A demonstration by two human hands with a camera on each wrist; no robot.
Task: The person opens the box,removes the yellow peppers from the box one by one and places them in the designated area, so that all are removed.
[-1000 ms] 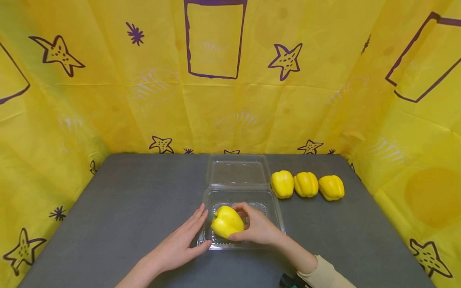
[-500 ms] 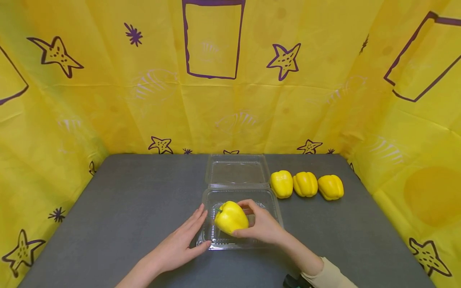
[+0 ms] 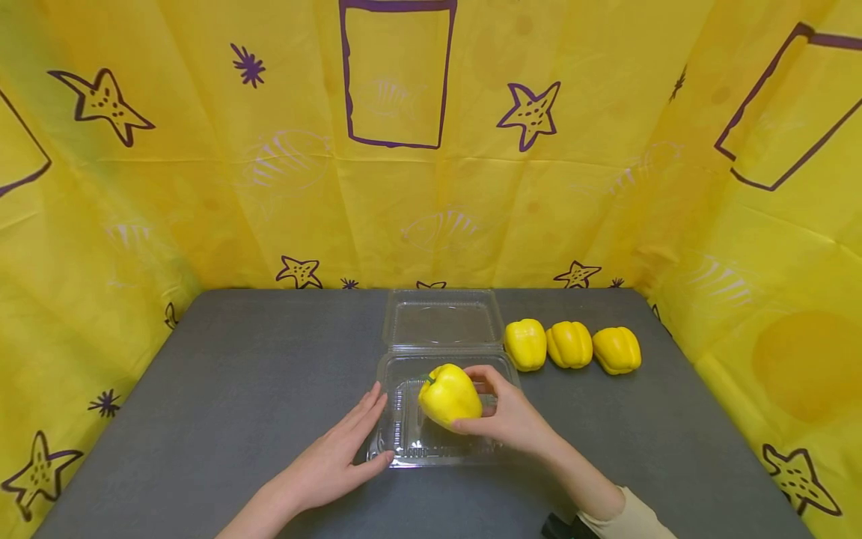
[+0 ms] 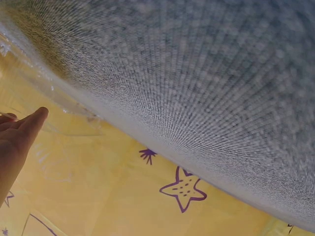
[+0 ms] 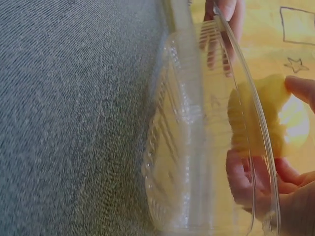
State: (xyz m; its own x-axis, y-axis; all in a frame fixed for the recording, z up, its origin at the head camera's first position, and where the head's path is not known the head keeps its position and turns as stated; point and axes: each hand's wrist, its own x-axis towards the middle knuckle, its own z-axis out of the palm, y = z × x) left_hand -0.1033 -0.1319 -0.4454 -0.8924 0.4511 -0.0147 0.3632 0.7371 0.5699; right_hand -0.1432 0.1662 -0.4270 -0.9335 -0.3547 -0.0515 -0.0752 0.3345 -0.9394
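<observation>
A yellow bell pepper (image 3: 449, 397) with a green stem is gripped in my right hand (image 3: 515, 419), thumb in front and fingers behind. It is held over the near half of a clear plastic clamshell container (image 3: 404, 451), whose lid (image 3: 441, 326) lies folded back flat. In the right wrist view the pepper (image 5: 266, 115) is partly seen through the container's side wall (image 5: 182, 147). My left hand (image 3: 337, 453) lies at the container's left edge with straight fingers, the thumb at the front left corner. Only the fingers of the left hand (image 4: 17, 135) appear in the left wrist view.
Right of the container lie three more yellow bell peppers in a row: a near one (image 3: 526, 345), a middle one (image 3: 569, 345) and a far right one (image 3: 617, 350). The grey table (image 3: 269, 367) is enclosed by a yellow patterned cloth (image 3: 269, 202) at the back and sides.
My right hand has moved right and away from me with the bell pepper, from the container's left part toward its middle. The left hand has stayed in place.
</observation>
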